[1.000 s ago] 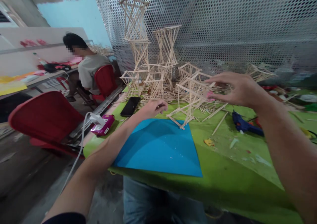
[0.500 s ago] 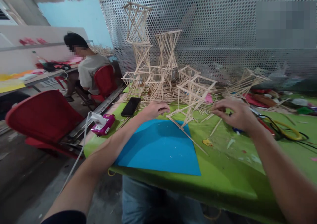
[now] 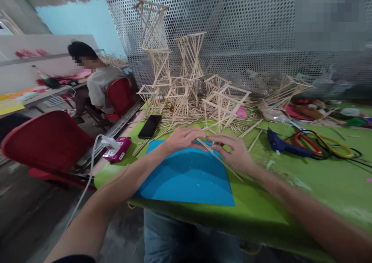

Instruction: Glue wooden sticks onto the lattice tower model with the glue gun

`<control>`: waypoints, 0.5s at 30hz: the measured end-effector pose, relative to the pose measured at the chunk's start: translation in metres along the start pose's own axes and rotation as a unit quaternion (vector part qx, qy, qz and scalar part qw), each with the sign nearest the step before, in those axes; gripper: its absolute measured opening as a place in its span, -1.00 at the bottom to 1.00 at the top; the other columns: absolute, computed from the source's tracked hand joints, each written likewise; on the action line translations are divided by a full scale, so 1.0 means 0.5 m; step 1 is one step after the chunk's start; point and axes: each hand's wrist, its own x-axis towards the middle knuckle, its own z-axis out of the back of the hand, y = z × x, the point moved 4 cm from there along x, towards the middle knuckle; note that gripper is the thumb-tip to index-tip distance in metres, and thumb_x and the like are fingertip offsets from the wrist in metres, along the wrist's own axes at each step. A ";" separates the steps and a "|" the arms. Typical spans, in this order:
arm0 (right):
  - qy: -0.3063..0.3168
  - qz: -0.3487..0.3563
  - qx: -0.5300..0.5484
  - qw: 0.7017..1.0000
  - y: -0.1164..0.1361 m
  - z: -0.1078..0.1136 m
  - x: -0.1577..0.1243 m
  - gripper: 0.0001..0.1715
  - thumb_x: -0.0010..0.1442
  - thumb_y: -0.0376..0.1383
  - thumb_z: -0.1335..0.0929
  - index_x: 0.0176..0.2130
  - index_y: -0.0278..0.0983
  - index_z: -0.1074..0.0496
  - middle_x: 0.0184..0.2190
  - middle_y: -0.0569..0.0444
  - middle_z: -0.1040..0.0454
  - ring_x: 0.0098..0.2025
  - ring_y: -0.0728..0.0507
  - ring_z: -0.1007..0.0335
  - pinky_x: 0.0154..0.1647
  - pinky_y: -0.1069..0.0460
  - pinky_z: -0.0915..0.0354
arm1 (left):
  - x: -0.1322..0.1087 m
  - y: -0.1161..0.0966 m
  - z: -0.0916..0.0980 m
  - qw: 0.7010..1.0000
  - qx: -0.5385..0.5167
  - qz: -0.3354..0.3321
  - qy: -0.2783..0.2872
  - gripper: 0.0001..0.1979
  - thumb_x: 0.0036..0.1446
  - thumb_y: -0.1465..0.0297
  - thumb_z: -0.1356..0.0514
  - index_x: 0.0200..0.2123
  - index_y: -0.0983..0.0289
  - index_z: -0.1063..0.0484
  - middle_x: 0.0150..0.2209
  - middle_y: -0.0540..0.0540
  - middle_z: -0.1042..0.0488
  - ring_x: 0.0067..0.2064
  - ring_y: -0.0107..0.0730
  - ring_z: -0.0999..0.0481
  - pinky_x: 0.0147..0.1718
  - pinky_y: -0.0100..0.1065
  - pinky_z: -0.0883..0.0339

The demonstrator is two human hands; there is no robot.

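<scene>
Both hands meet at the near end of a frame of thin wooden sticks [image 3: 209,148] low over the blue sheet [image 3: 186,181]. My left hand [image 3: 184,139] curls its fingers round the left side of this end. From the right, my right hand [image 3: 234,150] closes thumb and fingertips on the same end; the exact contact is partly hidden. One long stick slants from between the hands toward the right edge of the sheet. Just behind the hands, a larger stick structure [image 3: 226,100] leans among others.
Tall stick towers [image 3: 158,67] rise behind loose sticks. A blue glue gun [image 3: 287,145] with cables lies right. A black phone [image 3: 149,126] and a purple power strip [image 3: 117,150] lie left. A perforated metal panel [image 3: 247,30] stands behind; a person [image 3: 101,85] sits at far left.
My right hand has moved left from above the glue gun, uncovering it, to the stick frame. My left hand has shifted slightly toward the frame and closed on it. The view has shifted a little.
</scene>
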 end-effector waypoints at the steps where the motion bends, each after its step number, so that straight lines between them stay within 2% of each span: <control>1: 0.014 0.000 0.013 1.000 -0.003 -0.004 -0.001 -0.81 0.40 -0.23 -0.45 -0.07 -0.11 -0.71 -0.09 -0.01 -0.72 -0.19 -0.16 -0.66 -0.19 -0.04 -0.55 | -0.004 0.003 -0.003 1.000 0.002 -0.008 -0.008 -0.46 0.21 -0.12 -0.34 -0.03 0.21 -0.49 -0.18 0.15 -0.70 -0.12 -0.28 -0.75 -0.16 -0.35 -0.59; 4: 0.049 -0.008 0.055 0.997 -0.015 -0.013 -0.007 -0.83 0.39 -0.19 -0.47 -0.09 -0.11 -0.72 -0.15 0.02 -0.73 -0.15 -0.17 -0.68 -0.14 -0.04 -0.55 | -0.012 0.008 -0.008 0.998 -0.010 -0.039 -0.038 -0.41 0.19 -0.08 -0.38 0.04 0.22 -0.42 -0.14 0.20 -0.68 -0.09 -0.24 -0.75 -0.18 -0.34 -0.59; 7: 0.043 -0.023 0.079 0.996 -0.022 -0.016 -0.013 -0.84 0.37 -0.17 -0.49 -0.14 -0.12 -0.73 -0.23 0.04 -0.73 -0.23 -0.16 -0.67 -0.19 -0.03 -0.54 | -0.019 0.008 -0.010 0.997 -0.009 -0.066 -0.048 -0.38 0.20 -0.07 -0.38 0.10 0.22 -0.36 -0.09 0.23 -0.66 -0.07 -0.21 -0.75 -0.22 -0.33 -0.59; 10: 0.049 -0.030 0.092 0.994 -0.020 -0.018 -0.014 -0.85 0.36 -0.16 -0.49 -0.22 -0.11 -0.71 -0.26 0.05 -0.72 -0.24 -0.16 -0.66 -0.17 -0.05 -0.54 | -0.025 0.011 -0.020 0.999 0.012 -0.047 -0.004 -0.36 0.21 -0.14 -0.34 0.11 0.18 -0.36 -0.09 0.21 -0.63 -0.06 -0.21 -0.74 -0.17 -0.29 -0.61; 12: 0.079 -0.035 0.108 0.990 -0.017 -0.021 -0.013 -0.86 0.36 -0.17 -0.49 -0.22 -0.13 -0.69 -0.25 0.05 -0.71 -0.23 -0.15 -0.65 -0.17 -0.03 -0.52 | -0.028 0.012 -0.027 0.999 0.011 -0.032 0.032 -0.35 0.20 -0.16 -0.33 0.11 0.17 -0.37 -0.07 0.21 -0.62 -0.02 -0.18 -0.72 -0.12 -0.26 -0.62; 15: 0.129 -0.034 0.126 0.983 -0.010 -0.026 -0.011 -0.85 0.39 -0.18 -0.46 -0.20 -0.17 -0.64 -0.25 0.05 -0.68 -0.25 -0.11 -0.60 -0.22 0.01 -0.46 | -0.030 0.009 -0.033 0.998 0.005 -0.033 0.056 -0.36 0.18 -0.18 -0.34 0.06 0.19 -0.40 -0.06 0.23 -0.61 -0.01 -0.17 -0.71 -0.15 -0.24 -0.62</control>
